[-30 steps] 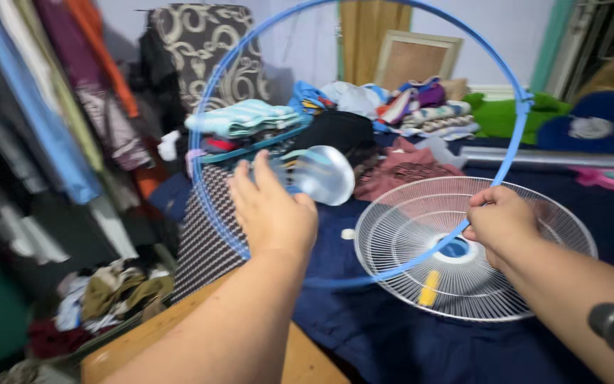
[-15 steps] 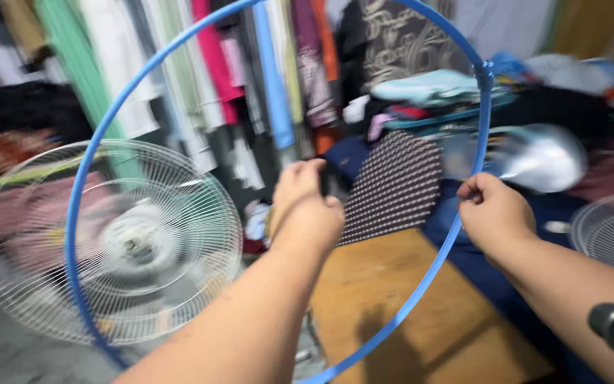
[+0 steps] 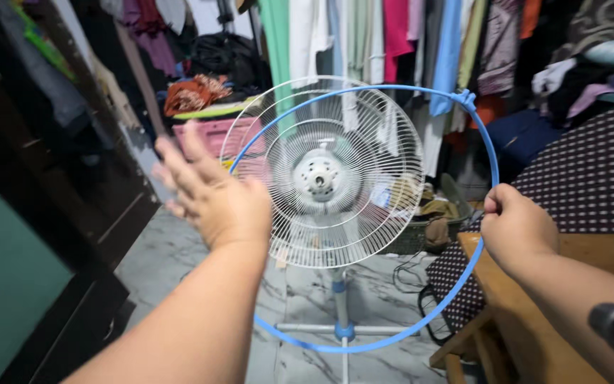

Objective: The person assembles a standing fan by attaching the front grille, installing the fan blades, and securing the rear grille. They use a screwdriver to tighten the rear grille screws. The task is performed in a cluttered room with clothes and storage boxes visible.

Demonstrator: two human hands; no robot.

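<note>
I'm holding the blue ring [image 3: 493,153] upright at frame centre, its flat face turned toward me and toward the fan behind it; being round, it's showing no long axis, and its clasp is sitting at the upper right. My right hand [image 3: 516,229] is pinching the ring's right edge, fingers closed on it. My left hand [image 3: 211,193] is hovering centre-left, fingers spread wide, holding nothing. The standing fan's white grille [image 3: 321,174] is showing through the ring. Clothes [image 3: 385,35] are hanging along the top.
</note>
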